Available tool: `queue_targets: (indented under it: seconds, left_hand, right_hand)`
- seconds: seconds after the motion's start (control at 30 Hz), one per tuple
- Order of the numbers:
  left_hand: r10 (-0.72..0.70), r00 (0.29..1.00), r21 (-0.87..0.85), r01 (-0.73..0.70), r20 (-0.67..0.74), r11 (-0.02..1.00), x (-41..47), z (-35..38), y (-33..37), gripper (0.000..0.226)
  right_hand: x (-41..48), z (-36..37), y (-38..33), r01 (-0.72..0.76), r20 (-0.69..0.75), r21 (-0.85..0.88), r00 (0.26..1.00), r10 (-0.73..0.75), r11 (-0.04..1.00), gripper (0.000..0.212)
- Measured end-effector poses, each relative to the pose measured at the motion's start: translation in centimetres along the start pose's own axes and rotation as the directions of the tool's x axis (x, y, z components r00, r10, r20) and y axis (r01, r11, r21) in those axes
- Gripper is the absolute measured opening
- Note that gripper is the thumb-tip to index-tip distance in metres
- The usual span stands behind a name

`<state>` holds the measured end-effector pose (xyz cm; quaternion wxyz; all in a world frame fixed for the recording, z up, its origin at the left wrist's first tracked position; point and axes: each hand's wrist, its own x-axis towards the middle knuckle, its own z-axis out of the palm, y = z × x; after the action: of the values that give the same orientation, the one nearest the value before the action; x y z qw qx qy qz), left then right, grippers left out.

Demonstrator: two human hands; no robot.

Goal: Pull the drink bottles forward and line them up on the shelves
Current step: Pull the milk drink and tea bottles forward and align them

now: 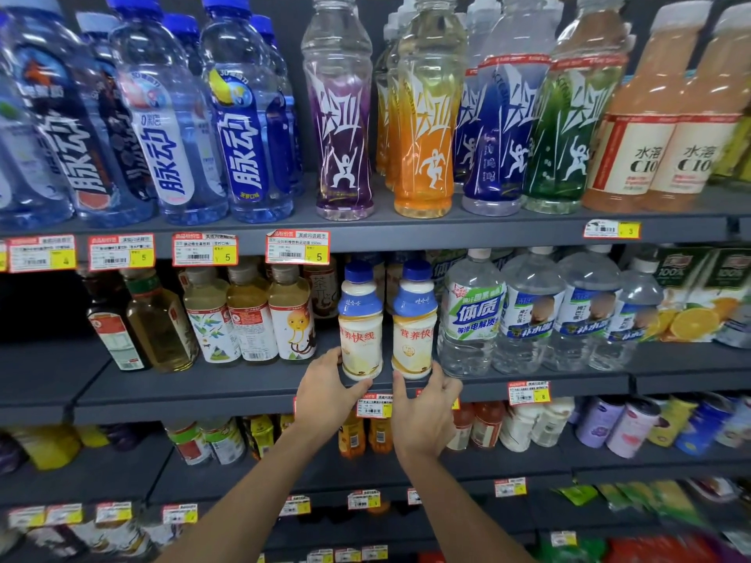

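Observation:
Two white milk-drink bottles with blue caps stand side by side at the front of the middle shelf (244, 386). My left hand (329, 390) grips the base of the left milk bottle (360, 323), thumb on its left side. My right hand (424, 404) grips the base of the right milk bottle (413, 323), thumb at its lower left and fingers round its right side. Both bottles are upright and nearly touch each other.
Tea bottles (248, 314) stand left of the pair, and clear electrolyte-water bottles (471, 314) are right beside it. Juice cartons (699, 294) sit at the far right. Tall sports drinks (422, 115) fill the shelf above. Cans and small bottles (512, 424) line the shelf below.

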<state>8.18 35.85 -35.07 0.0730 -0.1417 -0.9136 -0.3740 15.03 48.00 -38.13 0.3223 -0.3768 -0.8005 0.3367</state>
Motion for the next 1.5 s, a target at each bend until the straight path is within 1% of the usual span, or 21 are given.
queue_targets:
  seconds: [0.2,0.37,0.6,0.67,0.8,0.9,1.0,1.13,1.23,1.37,1.5]
  left_hand:
    - [0.012,1.0,0.015,-0.012,0.024,1.0,0.2,-0.1,0.1,0.073]
    - [0.024,0.999,0.001,-0.024,0.039,1.0,0.4,-0.1,0.1,0.071]
    - [0.054,0.998,-0.001,-0.054,0.04,0.999,0.5,0.1,-0.1,0.077]
    - [0.048,0.998,0.0,-0.048,0.026,0.999,0.5,0.3,0.0,0.074]
    - [0.017,0.999,-0.009,-0.018,-0.043,1.0,0.3,1.0,0.4,0.074]
    - [0.05,0.997,0.029,-0.049,-0.053,0.998,0.2,1.2,0.5,0.082]
    - [0.07,0.996,0.004,-0.07,-0.047,0.998,0.3,1.2,0.4,0.077]
    - [0.012,0.997,-0.035,-0.015,-0.08,0.999,0.2,1.5,0.7,0.075]
    - [0.002,0.993,-0.033,-0.006,-0.119,0.999,0.0,1.8,1.0,0.075]
    - [0.022,0.994,-0.018,-0.024,-0.106,1.0,0.0,1.9,0.8,0.076]
    - [0.036,0.996,0.001,-0.036,-0.079,0.999,0.0,1.7,0.5,0.076]
  right_hand:
    - [-0.1,-0.1,0.1,0.017,-0.008,0.004,1.0,-0.017,1.0,0.06]
    - [-0.2,0.0,0.0,-0.003,-0.006,0.053,1.0,0.003,0.999,0.062]
    - [0.0,-0.2,0.1,-0.008,0.011,0.068,1.0,0.007,0.998,0.063]
    - [0.1,-0.4,0.1,-0.003,0.013,0.068,1.0,0.003,0.998,0.063]
    - [0.0,-0.6,-0.2,-0.007,0.016,0.059,1.0,0.006,0.998,0.063]
    - [0.1,-0.7,-0.2,-0.002,0.021,0.052,1.0,0.001,0.999,0.063]
    - [0.1,-0.9,-0.2,0.002,0.023,0.043,1.0,-0.003,0.999,0.062]
    - [0.1,-1.0,-0.4,-0.014,0.035,0.038,0.999,0.012,0.999,0.062]
    - [0.2,-1.1,-0.5,-0.016,0.041,0.036,0.999,0.014,0.999,0.062]
    - [0.4,-1.5,-0.4,-0.018,0.06,0.024,0.998,0.016,1.0,0.063]
    - [0.6,-1.9,0.0,0.024,0.085,0.041,0.996,-0.028,0.999,0.058]
